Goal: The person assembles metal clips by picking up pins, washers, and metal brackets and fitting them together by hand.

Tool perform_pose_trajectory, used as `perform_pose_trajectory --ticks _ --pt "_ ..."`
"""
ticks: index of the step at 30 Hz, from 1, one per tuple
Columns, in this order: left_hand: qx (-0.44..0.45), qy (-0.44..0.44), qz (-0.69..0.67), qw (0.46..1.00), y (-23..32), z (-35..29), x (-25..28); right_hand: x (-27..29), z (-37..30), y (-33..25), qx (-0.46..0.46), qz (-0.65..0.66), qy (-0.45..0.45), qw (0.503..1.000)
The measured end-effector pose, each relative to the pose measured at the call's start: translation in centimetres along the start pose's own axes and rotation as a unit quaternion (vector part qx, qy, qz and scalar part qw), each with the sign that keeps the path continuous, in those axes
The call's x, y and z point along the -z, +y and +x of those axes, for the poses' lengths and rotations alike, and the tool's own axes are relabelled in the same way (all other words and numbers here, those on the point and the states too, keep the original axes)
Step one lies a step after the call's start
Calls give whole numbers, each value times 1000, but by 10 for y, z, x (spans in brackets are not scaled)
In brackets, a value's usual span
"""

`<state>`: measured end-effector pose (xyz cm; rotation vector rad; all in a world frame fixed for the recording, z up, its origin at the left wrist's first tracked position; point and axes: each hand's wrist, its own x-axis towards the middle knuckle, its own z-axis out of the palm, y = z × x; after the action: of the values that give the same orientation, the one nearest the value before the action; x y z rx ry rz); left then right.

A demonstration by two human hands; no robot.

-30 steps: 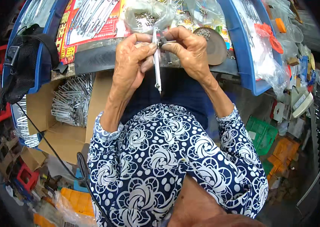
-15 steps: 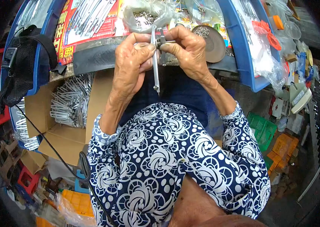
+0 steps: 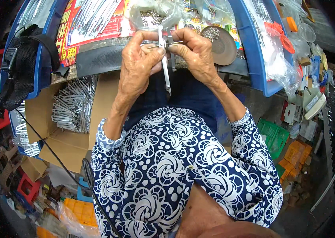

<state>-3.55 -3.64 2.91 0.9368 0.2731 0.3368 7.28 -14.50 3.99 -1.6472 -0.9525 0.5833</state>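
Note:
My left hand (image 3: 135, 65) is closed, thumb and fingers pinching a long, narrow silvery metal strip (image 3: 165, 73) with its lower end hanging down past the bench edge. A thin metal pin (image 3: 177, 42) sticks out sideways near the strip's upper part, by my right fingertips. My right hand (image 3: 196, 51) is closed in a pinch just right of the strip. Between the two hands stands a dark upright metal piece (image 3: 170, 41), partly covered by fingers. Exactly what lies under the right thumb is hidden.
Ahead lie a plastic bag (image 3: 165, 22) of small metal parts and a brown round dish (image 3: 227, 53) with tiny pieces. Blue trays (image 3: 257, 59) flank the bench. A cardboard box (image 3: 66, 144) of metal strips sits at lower left, crossed by a black cable (image 3: 54, 156).
The strip's lower end has swung slightly right. A pin now shows crosswise at the strip, and my right fingertips sit a little differently beside it.

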Motion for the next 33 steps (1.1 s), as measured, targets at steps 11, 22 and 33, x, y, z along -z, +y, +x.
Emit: perform_pose_trajectory --ticks 11,22,33 --pt "-22 24 34 999 -11 0 -4 3 -8 -5 -79 102 -13 992" --pt "-11 13 -48 999 -13 -3 -6 1 -12 -7 -58 69 -4 996" --pt "-38 24 -29 999 -10 -4 10 -11 0 2 -45 45 -8 998"
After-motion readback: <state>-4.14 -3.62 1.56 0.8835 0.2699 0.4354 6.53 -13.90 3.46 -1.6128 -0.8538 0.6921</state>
